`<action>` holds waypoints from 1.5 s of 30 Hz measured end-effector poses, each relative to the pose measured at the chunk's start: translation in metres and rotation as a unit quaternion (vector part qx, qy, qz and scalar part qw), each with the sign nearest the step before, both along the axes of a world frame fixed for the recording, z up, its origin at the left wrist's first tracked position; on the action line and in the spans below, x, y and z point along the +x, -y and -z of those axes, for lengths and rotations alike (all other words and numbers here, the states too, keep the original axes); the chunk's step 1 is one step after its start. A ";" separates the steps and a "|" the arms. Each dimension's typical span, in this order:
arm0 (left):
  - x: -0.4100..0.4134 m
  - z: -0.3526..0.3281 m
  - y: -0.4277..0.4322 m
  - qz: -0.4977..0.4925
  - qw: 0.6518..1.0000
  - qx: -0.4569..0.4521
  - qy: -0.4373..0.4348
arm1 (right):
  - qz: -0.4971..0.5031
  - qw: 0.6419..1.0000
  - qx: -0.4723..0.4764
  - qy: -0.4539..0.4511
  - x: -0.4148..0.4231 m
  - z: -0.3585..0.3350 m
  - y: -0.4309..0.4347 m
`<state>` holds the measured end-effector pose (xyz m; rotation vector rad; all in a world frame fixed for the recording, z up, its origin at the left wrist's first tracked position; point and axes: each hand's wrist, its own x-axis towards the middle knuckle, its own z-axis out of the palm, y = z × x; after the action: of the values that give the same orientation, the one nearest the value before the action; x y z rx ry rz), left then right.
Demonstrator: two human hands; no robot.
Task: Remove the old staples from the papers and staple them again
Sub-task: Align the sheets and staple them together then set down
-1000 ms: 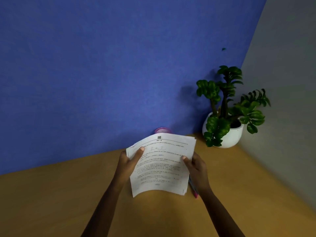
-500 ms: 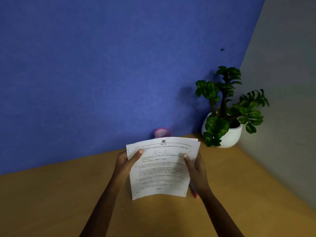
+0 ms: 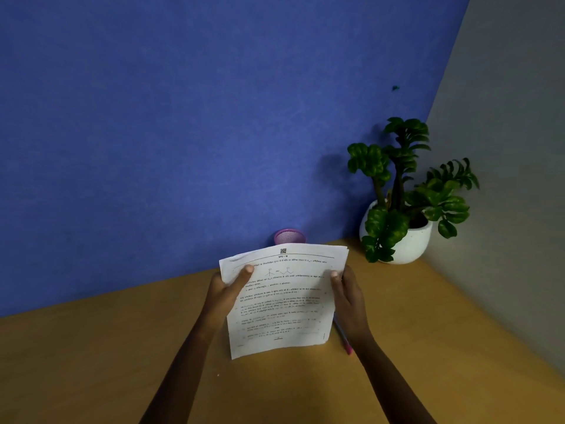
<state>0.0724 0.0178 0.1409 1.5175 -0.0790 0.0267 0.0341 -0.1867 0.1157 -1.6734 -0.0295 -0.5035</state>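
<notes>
The papers point(image 3: 281, 304) now sit squarer and flatter than a second ago, held up above the table point(image 3: 91, 362). Left hand point(image 3: 220, 298) and right hand point(image 3: 350, 301) pinch the side edges, thumbs in front.

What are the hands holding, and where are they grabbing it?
Both hold one stack of printed papers. The left hand grips its left edge, thumb on the front page; the right hand grips its right edge the same way.

Office desk corner: wooden desk point(image 3: 122, 362), blue partition point(image 3: 183, 133), potted plant point(image 3: 403, 209).
</notes>
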 end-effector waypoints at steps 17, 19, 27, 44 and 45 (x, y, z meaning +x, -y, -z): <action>0.004 -0.002 -0.007 -0.116 0.977 -0.014 0.180 | 0.049 0.998 -0.031 0.011 0.005 0.003 0.004; 0.004 0.001 -0.010 -0.112 0.969 0.031 0.216 | 0.058 0.998 -0.020 0.014 0.005 0.003 0.005; 0.008 0.009 -0.013 -0.093 0.982 0.001 0.166 | 0.080 0.996 -0.025 0.040 0.006 -0.001 0.005; 0.006 0.032 -0.011 -0.054 0.998 -0.007 0.012 | 0.075 0.973 -0.135 -0.174 0.014 0.031 0.030; 0.006 0.033 -0.012 -0.060 0.998 -0.014 0.009 | 0.074 0.955 -0.175 -0.227 0.015 0.039 0.034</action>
<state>0.0787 0.0301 0.1082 1.4935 -0.0025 0.1369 0.0487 -0.2212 0.0767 -2.1182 0.3650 -0.2204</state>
